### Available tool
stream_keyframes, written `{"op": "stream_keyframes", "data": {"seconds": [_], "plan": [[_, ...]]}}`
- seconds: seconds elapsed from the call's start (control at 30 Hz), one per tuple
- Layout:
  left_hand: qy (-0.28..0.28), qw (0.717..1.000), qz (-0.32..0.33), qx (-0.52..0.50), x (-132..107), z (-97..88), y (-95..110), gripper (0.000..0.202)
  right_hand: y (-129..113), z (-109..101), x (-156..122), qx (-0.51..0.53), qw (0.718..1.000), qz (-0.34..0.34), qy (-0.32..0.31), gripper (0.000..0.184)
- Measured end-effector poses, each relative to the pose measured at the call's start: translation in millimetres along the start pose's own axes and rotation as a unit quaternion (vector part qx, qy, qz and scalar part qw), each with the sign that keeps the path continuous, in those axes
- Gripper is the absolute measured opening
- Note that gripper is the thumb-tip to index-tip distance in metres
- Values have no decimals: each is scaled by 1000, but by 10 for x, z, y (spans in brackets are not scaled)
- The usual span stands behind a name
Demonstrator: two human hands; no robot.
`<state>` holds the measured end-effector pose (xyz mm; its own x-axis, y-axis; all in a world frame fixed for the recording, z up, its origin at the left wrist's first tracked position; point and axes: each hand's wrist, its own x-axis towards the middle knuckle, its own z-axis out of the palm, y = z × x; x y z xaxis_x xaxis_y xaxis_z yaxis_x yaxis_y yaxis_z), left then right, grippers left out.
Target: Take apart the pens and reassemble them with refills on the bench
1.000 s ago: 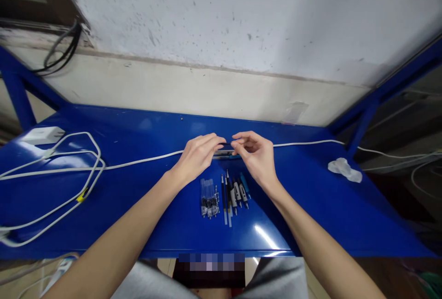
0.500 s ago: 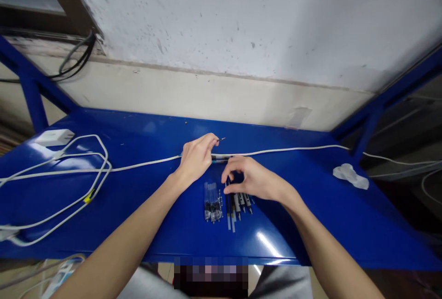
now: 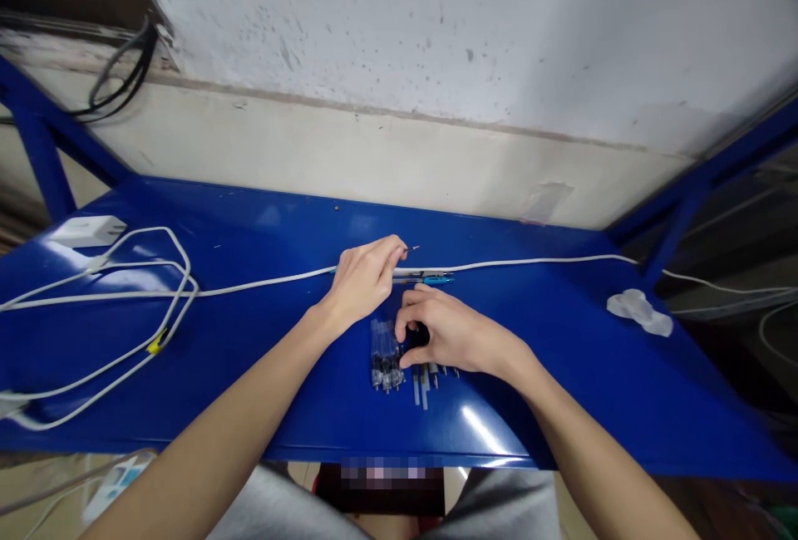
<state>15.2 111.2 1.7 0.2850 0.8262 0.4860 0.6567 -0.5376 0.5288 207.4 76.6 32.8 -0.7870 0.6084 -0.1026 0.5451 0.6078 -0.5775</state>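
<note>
The left hand [image 3: 365, 278] pinches a pen refill [image 3: 411, 248] above the white cable [image 3: 524, 262]; the right hand [image 3: 455, 332] curls over the pens [image 3: 424, 390] on the counter [image 3: 549, 382], its grip unclear.

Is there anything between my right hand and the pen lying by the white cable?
Nothing visible. The fingertips of the right hand sit just below the pen, with only bare table between them. The white cable runs along the pen's far side.
</note>
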Motion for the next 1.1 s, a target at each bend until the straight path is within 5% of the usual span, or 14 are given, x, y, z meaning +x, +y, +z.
{"op": "stream_keyframes", "data": {"seconds": [0.2,0.4,0.57,0.9,1.1], "plan": [[-5,1000,1,-6,-18,12,14,27,23,3,-1,11,1000,-9,19,14],[10,1000,-4,3,-2,-7,0,26,118,-198,-53,105,987,-9,120,7],[0,1000,-1,8,0,-3,-10,26,249,-248,-49,237,954,11,182,10],[-36,999,-3,39,-1,3,22,24,447,-178,68,285,885,35,367,11],[-41,998,1,53,-1,-17,58,23,414,-105,108,286,901,34,325,13]]}}
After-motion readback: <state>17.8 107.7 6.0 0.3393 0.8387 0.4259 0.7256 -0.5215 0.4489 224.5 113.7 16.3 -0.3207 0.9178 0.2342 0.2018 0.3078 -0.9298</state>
